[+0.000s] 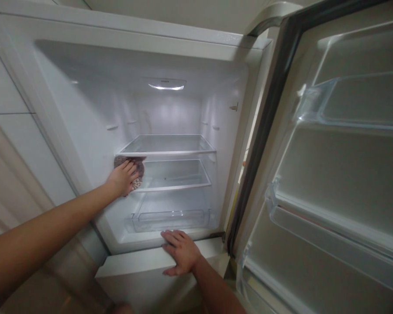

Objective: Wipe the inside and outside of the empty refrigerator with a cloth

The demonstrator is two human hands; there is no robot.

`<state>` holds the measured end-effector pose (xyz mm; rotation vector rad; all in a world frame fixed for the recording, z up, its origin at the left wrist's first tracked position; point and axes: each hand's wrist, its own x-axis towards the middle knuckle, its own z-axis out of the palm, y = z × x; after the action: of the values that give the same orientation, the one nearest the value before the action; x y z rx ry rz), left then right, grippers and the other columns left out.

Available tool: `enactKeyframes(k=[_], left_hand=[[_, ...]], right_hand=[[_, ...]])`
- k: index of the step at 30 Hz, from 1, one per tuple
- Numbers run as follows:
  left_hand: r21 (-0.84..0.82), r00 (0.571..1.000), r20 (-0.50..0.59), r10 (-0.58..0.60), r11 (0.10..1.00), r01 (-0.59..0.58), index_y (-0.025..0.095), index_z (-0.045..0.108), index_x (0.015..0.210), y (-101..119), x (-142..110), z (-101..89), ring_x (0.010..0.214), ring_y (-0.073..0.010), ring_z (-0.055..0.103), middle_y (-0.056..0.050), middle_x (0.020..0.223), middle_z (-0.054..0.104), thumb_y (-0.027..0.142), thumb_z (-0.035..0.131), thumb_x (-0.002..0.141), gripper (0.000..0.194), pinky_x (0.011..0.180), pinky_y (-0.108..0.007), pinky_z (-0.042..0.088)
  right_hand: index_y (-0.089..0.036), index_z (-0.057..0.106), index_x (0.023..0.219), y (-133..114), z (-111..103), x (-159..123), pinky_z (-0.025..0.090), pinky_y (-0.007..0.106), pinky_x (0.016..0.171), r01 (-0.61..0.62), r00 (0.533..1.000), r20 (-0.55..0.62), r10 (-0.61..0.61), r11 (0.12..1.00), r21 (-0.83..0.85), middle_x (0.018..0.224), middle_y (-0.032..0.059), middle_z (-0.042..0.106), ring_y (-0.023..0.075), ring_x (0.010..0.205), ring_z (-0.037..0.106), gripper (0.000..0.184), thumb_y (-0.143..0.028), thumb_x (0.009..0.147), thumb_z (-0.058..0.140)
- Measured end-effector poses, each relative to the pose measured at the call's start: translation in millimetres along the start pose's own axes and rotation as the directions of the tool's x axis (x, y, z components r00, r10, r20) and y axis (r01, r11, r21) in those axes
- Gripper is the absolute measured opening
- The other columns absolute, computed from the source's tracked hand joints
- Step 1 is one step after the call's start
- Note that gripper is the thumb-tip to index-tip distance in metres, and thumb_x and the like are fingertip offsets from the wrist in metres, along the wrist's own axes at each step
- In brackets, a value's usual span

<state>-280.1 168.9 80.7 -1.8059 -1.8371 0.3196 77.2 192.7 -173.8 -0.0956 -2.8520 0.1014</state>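
Observation:
My left hand (120, 178) reaches into the open fridge and grips a dark patterned cloth (139, 168). It presses the cloth against the inner left wall (81, 117), at the left ends of the upper glass shelf (170, 143) and the lower glass shelf (178, 174). The far side of the cloth is hidden behind my fingers. Below the opening, my right hand (182, 253) rests with its fingers spread on the top edge of the white lower door (134, 261). Nothing is in that hand.
The fridge door (340, 174) stands wide open on the right, with clear door bins (314, 102) on its inner side. A clear drawer (173, 220) sits at the bottom of the compartment. A lit lamp (166, 85) is at the top. A beige curtain-like surface (9, 187) hangs at the left.

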Motion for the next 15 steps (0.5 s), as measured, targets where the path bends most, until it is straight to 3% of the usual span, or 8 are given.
enactKeyframes(k=[4, 9, 12, 15], left_hand=[[-0.005, 0.998, -0.009, -0.067, 0.998, 0.067, 0.016, 0.075, 0.128, 2.4, 17.4, 14.5, 0.162, -0.0421, 0.039, -0.026, 0.161, 0.059, 0.033, 0.072, 0.076, 0.055, 0.134, -0.056, 0.017], [-0.064, 0.986, -0.034, -0.161, 0.985, 0.158, 0.015, 0.076, 0.122, -2.0, 53.2, 36.2, 0.151, -0.0426, 0.053, -0.027, 0.154, 0.064, 0.026, 0.07, 0.08, 0.044, 0.126, -0.058, 0.033], [-0.133, 0.974, -0.077, -0.212, 0.971, 0.2, 0.01, 0.075, 0.118, -7.0, 78.3, 47.2, 0.141, -0.0378, 0.06, -0.028, 0.141, 0.071, 0.017, 0.061, 0.089, 0.033, 0.122, -0.055, 0.039], [-0.24, 0.952, -0.162, -0.259, 0.946, 0.217, 0.005, 0.067, 0.129, -12.7, 105.5, 54.7, 0.144, -0.0372, 0.056, -0.027, 0.138, 0.071, 0.014, 0.047, 0.098, 0.038, 0.124, -0.063, 0.037]], right_hand=[[-0.015, 0.063, 0.15, 0.6, 1.4, -0.7, 0.029, 0.046, 0.135, 0.011, 1.0, -0.016, -0.012, 1.0, -0.027, 0.18, 0.0126, 0.028, 0.0309, 0.164, 0.035, 0.079, -0.068, 0.092, 0.075], [-0.017, 0.063, 0.149, 1.3, 3.0, -2.5, 0.031, 0.044, 0.134, 0.008, 0.998, -0.055, -0.011, 0.998, -0.058, 0.178, 0.0106, 0.032, 0.0284, 0.162, 0.037, 0.073, -0.066, 0.096, 0.071], [-0.018, 0.063, 0.149, 2.2, 5.9, -3.9, 0.031, 0.041, 0.134, 0.014, 0.997, -0.078, -0.023, 0.994, -0.111, 0.179, 0.0087, 0.031, 0.0257, 0.163, 0.036, 0.073, -0.069, 0.097, 0.069], [-0.02, 0.064, 0.148, 3.4, 9.1, -4.5, 0.034, 0.04, 0.133, 0.028, 0.995, -0.092, -0.044, 0.985, -0.171, 0.18, 0.0058, 0.029, 0.0237, 0.163, 0.035, 0.078, -0.077, 0.095, 0.067]])
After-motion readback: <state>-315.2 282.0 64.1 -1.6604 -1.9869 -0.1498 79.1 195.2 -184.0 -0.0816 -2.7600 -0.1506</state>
